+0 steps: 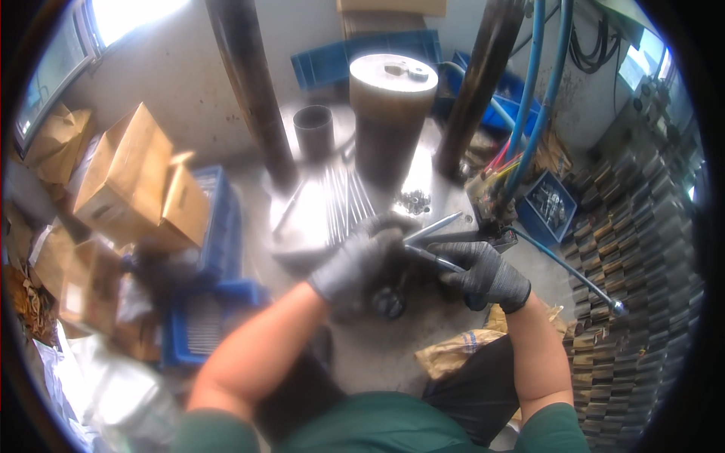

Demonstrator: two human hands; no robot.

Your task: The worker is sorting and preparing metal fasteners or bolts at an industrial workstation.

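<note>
My left hand (361, 253), in a grey work glove, is closed at the front edge of a metal table (302, 223). From its fingers a metal rod (436, 226) with a tapered end points up and to the right. My right hand (489, 273), gloved alike, grips a second metal rod (438, 260), whose far end reaches toward my left fingers. The two rods make a V, and my left fingertips are blurred. Several long thin rods (347, 200) lie side by side on the table just beyond my left hand. Small metal pieces (414, 202) lie to their right.
A thick round machine column (389, 121) stands behind, between two dark posts (253, 90). Blue bins (185, 325) and cardboard boxes (132, 181) fill the left. On the right are blue hoses (535, 98), a ball-ended lever (604, 298), a blue parts bin (547, 205) and stacked metal pieces (634, 302).
</note>
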